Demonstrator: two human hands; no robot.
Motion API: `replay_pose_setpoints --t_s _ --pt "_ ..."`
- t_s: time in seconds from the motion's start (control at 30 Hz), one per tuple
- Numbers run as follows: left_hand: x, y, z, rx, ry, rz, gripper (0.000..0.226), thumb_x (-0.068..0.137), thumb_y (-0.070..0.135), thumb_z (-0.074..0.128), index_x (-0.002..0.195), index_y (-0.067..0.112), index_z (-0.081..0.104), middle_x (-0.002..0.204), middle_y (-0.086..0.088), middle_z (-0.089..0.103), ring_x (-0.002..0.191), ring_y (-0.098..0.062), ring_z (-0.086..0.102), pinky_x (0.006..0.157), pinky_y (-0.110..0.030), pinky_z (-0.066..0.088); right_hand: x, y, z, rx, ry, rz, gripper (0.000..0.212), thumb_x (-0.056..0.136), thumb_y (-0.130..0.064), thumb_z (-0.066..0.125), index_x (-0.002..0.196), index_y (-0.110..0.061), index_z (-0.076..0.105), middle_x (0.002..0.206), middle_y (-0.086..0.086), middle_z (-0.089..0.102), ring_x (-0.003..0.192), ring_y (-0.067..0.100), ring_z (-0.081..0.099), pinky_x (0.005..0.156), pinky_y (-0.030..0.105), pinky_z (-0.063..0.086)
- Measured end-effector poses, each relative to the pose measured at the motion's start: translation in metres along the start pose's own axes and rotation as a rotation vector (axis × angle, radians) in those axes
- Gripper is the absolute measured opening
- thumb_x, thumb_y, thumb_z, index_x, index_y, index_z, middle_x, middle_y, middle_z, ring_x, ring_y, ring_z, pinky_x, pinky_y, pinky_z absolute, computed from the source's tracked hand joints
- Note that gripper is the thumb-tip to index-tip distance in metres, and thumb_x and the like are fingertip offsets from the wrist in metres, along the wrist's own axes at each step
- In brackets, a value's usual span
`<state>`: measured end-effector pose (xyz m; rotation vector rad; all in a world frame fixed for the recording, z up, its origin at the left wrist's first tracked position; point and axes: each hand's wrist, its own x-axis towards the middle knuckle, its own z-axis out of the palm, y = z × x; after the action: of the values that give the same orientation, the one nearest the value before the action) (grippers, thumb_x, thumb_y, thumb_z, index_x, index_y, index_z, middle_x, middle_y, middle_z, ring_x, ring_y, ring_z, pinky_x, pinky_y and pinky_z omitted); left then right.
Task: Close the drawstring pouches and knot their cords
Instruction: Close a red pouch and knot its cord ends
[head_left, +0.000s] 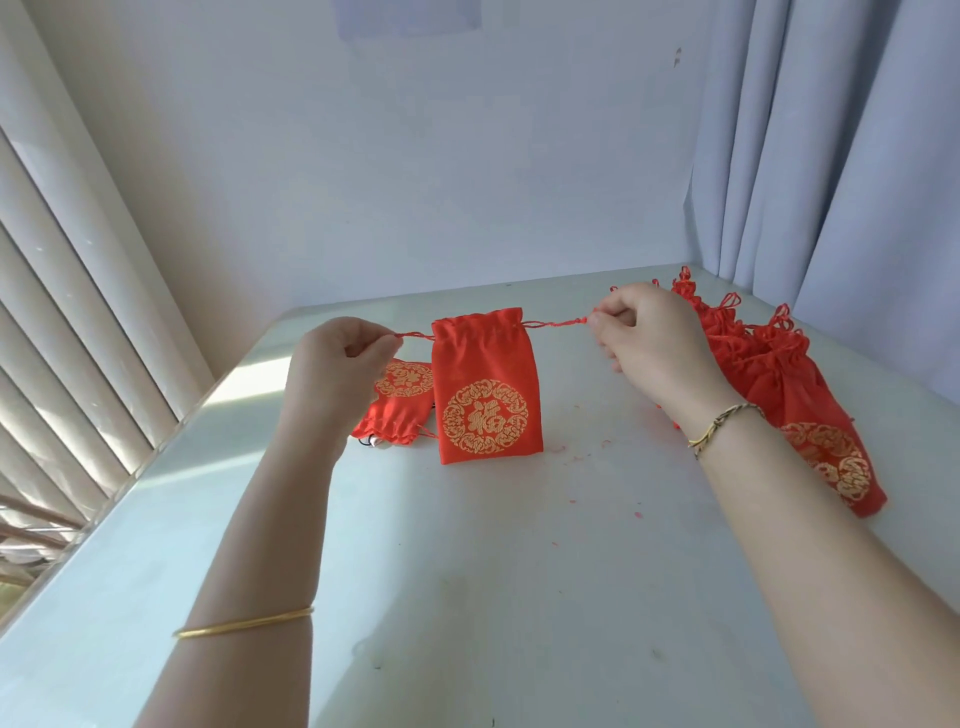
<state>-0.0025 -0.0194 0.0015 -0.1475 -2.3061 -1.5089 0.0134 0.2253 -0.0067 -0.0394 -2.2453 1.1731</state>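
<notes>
The left hand (337, 369) pinches one thin red cord (415, 335), and the right hand (649, 338) pinches the opposite red cord (556, 325). Strung between them over the white worktop (519, 571) is the red satin drawstring pouch with a gold emblem (485, 395), its mouth puckered but not drawn tight. An uneven pull could slip a cord from the fingertips, or skew the mouth before knotting.

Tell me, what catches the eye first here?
A bright red pouch with a gold emblem hangs mid-frame, its cords pinched and pulled sideways by the left hand and the right hand. A heap of similar red pouches lies on the white table at the right, and one more pouch lies behind the left hand.
</notes>
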Motion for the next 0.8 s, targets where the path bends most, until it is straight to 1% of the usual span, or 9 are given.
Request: replay_pose_setpoints --t_s 0.07,0.13,0.17,0.23,0.3,0.4,0.53,0.67,0.8 --pt "0.000 0.001 0.001 -0.084 -0.044 -0.026 0.011 0.091 0.009 0.054 0.085 0.012 0.062 0.078 -0.001 0.066 0.068 -0.009 0.063 0.050 -0.016 0.048 -0.003 -0.002 0.005 0.061 -0.030 0.072 0.015 0.090 -0.010 0.050 0.084 -0.001 0.060 0.069 0.003 0.057 0.069 0.028 0.059 0.067 0.041 0.053" --pt "-0.001 0.004 0.003 -0.233 -0.088 -0.082 0.015 0.094 0.009 0.048 0.084 0.013 0.058 0.086 -0.003 0.069 0.077 -0.012 0.069 0.054 -0.019 0.051 -0.005 -0.005 0.008 0.253 -0.065 0.229 0.018 0.093 -0.008 0.040 0.095 -0.003 0.057 0.080 0.010 0.059 0.063 0.020 0.058 0.056 0.032 0.050" --pt "-0.002 0.006 0.004 -0.314 -0.113 -0.113 0.017 0.096 0.010 0.046 0.083 0.012 0.056 0.090 -0.005 0.070 0.081 -0.013 0.070 0.057 -0.021 0.053 -0.006 -0.008 0.008 0.381 -0.089 0.324 0.020 0.093 -0.007 0.035 0.100 -0.006 0.054 0.087 0.012 0.059 0.063 0.019 0.058 0.055 0.031 0.050" --pt "-0.003 0.009 0.007 -0.443 -0.163 -0.164 0.018 0.098 0.011 0.042 0.084 0.010 0.054 0.096 -0.009 0.069 0.089 -0.019 0.070 0.061 -0.026 0.055 -0.008 -0.010 0.008 0.602 -0.132 0.482 0.028 0.092 -0.002 0.030 0.108 -0.010 0.050 0.099 0.016 0.056 0.068 0.024 0.062 0.058 0.034 0.053" --pt "-0.005 0.010 0.012 -0.526 -0.191 -0.202 0.018 0.099 0.011 0.040 0.086 0.008 0.052 0.098 -0.011 0.068 0.093 -0.024 0.069 0.063 -0.029 0.056 -0.009 -0.010 0.011 0.655 -0.168 0.561 0.040 0.086 0.007 0.030 0.118 -0.009 0.048 0.108 0.017 0.053 0.077 0.029 0.063 0.061 0.036 0.054" --pt "-0.007 0.012 0.019 -0.626 -0.195 -0.242 0.018 0.100 0.010 0.037 0.086 0.007 0.048 0.090 -0.012 0.063 0.084 -0.026 0.067 0.059 -0.029 0.057 -0.012 -0.007 0.016 0.576 -0.209 0.589 0.051 0.085 0.008 0.034 0.132 -0.010 0.041 0.110 0.013 0.049 0.085 0.030 0.064 0.065 0.037 0.054" --pt "-0.009 0.014 0.026 -0.730 -0.168 -0.329 0.021 0.101 0.012 0.037 0.082 0.008 0.046 0.081 -0.012 0.056 0.070 -0.026 0.062 0.057 -0.031 0.059 -0.016 -0.006 0.022 0.608 -0.267 0.625 0.046 0.091 0.001 0.039 0.135 -0.011 0.038 0.097 0.007 0.050 0.086 0.032 0.063 0.064 0.037 0.054" --pt "-0.009 0.013 0.031 -0.724 -0.166 -0.365 0.020 0.102 0.016 0.035 0.084 0.011 0.043 0.078 -0.012 0.053 0.069 -0.026 0.062 0.056 -0.033 0.059 -0.019 -0.008 0.027 0.681 -0.313 0.648 0.047 0.089 0.003 0.044 0.134 -0.010 0.038 0.103 0.013 0.048 0.077 0.028 0.064 0.063 0.035 0.053" --pt "-0.008 0.012 0.033 -0.698 -0.171 -0.349 0.018 0.102 0.017 0.035 0.086 0.011 0.043 0.079 -0.012 0.051 0.073 -0.027 0.064 0.059 -0.034 0.060 -0.018 -0.011 0.023 0.816 -0.296 0.623 0.050 0.086 0.004 0.048 0.132 -0.013 0.040 0.104 0.015 0.051 0.071 0.026 0.064 0.054 0.028 0.048"
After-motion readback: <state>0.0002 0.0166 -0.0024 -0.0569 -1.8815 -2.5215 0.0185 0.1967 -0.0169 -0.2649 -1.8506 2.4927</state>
